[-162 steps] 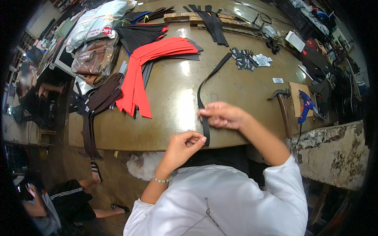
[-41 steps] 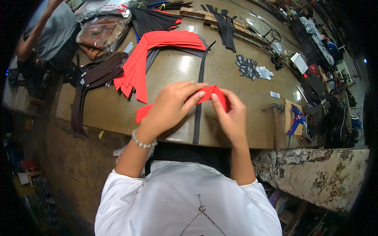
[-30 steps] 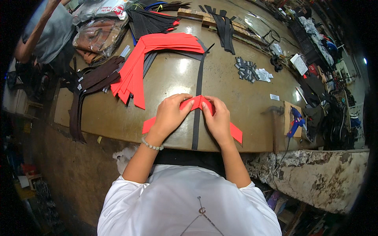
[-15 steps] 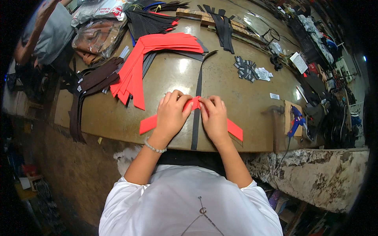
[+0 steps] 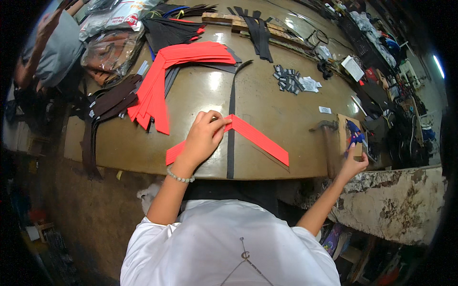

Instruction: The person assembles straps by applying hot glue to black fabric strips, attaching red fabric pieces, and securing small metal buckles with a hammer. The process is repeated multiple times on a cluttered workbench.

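Note:
A bright red ribbed strip [image 5: 262, 141] lies on the table, bent to a peak over a narrow dark strap [image 5: 231, 159] that runs away from me. At the peak, my left hand [image 5: 205, 133] is closed, its fingertips pinching the red strip. My right hand [image 5: 354, 167] is out at the right edge of the table, its fingers closed around the handle of a blue glue gun [image 5: 353, 133]. The gun is over a tan board [image 5: 342, 125]; part of its handle is hidden by my fingers.
Stacked red strips [image 5: 191, 52] lie at the far left, beside dark brown strips [image 5: 112, 102] and a plastic-bagged bundle [image 5: 112, 52]. Small grey labels [image 5: 287, 78] lie at the right, behind a metal clamp [image 5: 325, 125]. A person [image 5: 55, 47] is at the left.
My right hand has let go of the red strip's peak and moved right to the glue gun. My left hand stays on the peak. The view has shifted slightly.

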The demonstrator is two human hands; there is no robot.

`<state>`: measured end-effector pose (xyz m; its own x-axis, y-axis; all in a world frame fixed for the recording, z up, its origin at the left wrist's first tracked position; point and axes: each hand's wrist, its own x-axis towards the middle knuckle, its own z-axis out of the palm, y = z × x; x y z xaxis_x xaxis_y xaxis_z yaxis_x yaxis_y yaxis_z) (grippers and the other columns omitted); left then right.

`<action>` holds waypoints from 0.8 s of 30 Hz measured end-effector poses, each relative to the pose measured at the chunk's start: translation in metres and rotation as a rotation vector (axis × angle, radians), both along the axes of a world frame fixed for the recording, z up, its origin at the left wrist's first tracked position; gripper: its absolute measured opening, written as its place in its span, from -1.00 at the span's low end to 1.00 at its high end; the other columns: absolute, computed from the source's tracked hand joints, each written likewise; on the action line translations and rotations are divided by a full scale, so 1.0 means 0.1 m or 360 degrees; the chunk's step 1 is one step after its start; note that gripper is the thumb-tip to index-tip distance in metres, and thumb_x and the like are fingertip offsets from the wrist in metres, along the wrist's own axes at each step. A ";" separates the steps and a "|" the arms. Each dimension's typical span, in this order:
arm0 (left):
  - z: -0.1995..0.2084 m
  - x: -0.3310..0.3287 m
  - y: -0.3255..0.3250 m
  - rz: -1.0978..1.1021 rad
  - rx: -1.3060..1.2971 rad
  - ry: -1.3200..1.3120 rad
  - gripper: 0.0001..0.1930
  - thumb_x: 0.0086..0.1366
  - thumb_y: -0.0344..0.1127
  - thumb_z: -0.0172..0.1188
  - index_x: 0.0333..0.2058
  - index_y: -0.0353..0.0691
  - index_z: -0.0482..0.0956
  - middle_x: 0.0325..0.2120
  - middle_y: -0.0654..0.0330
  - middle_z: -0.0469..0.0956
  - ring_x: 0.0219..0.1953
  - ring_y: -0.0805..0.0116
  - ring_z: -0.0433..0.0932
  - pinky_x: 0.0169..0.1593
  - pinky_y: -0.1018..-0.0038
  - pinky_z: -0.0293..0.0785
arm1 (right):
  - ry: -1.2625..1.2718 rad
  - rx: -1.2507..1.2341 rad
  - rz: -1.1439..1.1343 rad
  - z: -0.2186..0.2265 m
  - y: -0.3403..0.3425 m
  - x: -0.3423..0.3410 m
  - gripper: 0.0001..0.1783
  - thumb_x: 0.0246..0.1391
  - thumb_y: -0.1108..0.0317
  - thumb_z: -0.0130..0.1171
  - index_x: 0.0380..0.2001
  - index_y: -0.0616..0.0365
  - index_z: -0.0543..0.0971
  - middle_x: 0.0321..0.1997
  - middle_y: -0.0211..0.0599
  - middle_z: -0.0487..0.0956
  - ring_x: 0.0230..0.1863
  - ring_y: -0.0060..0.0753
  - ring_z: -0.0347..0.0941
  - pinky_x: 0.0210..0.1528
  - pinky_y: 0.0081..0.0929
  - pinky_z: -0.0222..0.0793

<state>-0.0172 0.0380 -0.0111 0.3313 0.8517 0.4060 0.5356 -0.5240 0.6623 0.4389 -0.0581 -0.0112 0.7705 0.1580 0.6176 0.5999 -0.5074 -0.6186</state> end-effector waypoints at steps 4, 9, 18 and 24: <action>0.00 0.02 -0.01 0.0086 -0.0052 -0.0078 -0.78 0.16 -0.46 0.24 -0.18 -0.22 0.66 -0.24 0.10 0.48 -0.13 0.13 0.44 0.00 0.31 0.39 | 0.0083 -0.0092 0.0712 -0.24 0.15 0.75 -0.21 0.04 -0.04 0.36 0.08 0.39 0.35 -0.03 0.22 0.49 0.01 0.14 0.45 0.08 -0.15 0.35; 0.01 0.00 -0.01 0.0268 -0.0052 -0.0141 -0.83 0.17 -0.41 0.29 -0.24 -0.25 0.65 -0.24 0.08 0.47 -0.14 0.13 0.47 -0.03 0.31 0.42 | -0.0173 -0.0896 0.0369 0.63 0.44 0.00 -0.35 0.14 -0.06 0.24 0.02 0.29 0.38 -0.22 0.06 0.58 -0.29 0.06 0.56 -0.18 -0.21 0.45; 0.01 -0.02 0.00 0.0289 0.0050 0.0033 -0.89 0.13 -0.37 0.31 -0.33 -0.19 0.68 -0.26 0.15 0.49 -0.12 0.13 0.41 0.00 0.29 0.38 | 0.0266 -0.0709 0.2241 0.66 0.82 -2.08 -0.42 0.12 0.08 0.28 0.06 0.18 0.34 -0.36 0.01 0.63 -0.40 0.01 0.61 -0.32 -0.22 0.49; 0.00 -0.04 0.00 0.0295 0.0005 0.0052 -0.87 0.13 -0.35 0.30 -0.32 -0.18 0.67 -0.25 0.15 0.50 -0.10 0.12 0.40 0.03 0.27 0.35 | 0.0142 -0.0993 0.2273 0.65 0.97 -2.23 -0.39 0.12 0.06 0.26 0.05 0.23 0.29 -0.44 0.13 0.61 -0.42 0.27 0.55 -0.37 0.01 0.46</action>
<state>-0.0208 0.0377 -0.0108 0.1819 0.8981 0.4003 0.6443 -0.4164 0.6415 0.2158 0.0384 0.0534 -0.2068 0.9683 0.1399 0.7651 0.2491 -0.5938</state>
